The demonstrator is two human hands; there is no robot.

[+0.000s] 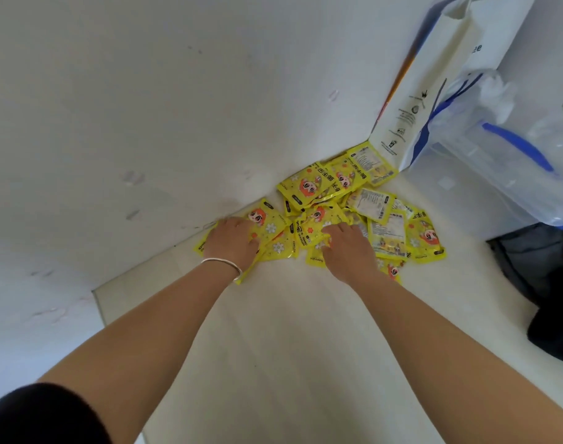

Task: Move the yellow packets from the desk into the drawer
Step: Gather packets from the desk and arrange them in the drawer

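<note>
Several yellow packets with a cartoon face lie in a loose heap on the white desk, pushed against the wall. My left hand, with a silver bangle at the wrist, lies on the packets at the heap's left end, fingers curled down onto them. Over the middle of the heap my right hand has its fingers bent into the packets. Both palms face down, so I cannot see whether any packet is gripped. No drawer is in view.
A white paper bag leans against the wall right behind the heap. A clear plastic bag with blue handles sits to its right. Dark fabric lies at the desk's right edge. The white wall fills the left.
</note>
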